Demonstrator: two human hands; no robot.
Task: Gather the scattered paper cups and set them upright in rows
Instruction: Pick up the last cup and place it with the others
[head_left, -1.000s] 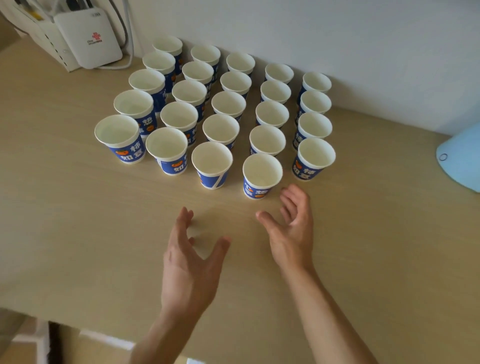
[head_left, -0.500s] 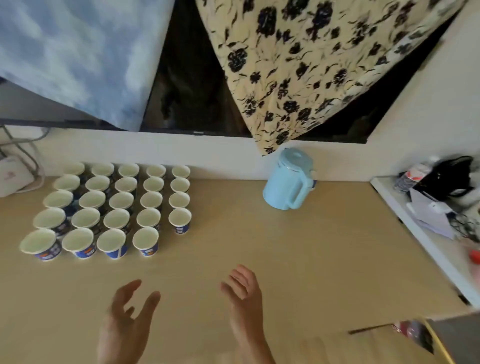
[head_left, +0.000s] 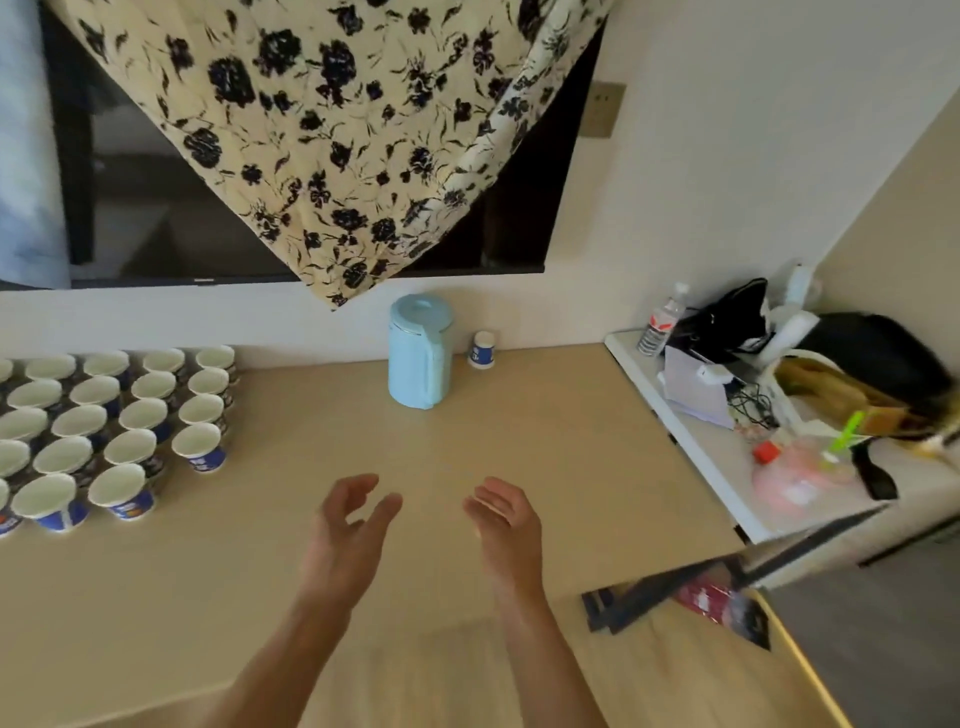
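left hand (head_left: 345, 530) released, fingers curled | right hand (head_left: 506, 519) released | round paper cups (head_left: 124, 431) upright, rowed

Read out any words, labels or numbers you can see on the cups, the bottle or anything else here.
None can be read.
Blue-and-white paper cups: blue printed bands, too blurred.
Lone upside-down blue-and-white cup beside the light blue plastic jug: print too small.
Clear plastic bottle: red-and-white label, unreadable.
Red packet: blurred.

Single head-worn view, forward and down over the table (head_left: 519, 441), wall behind.
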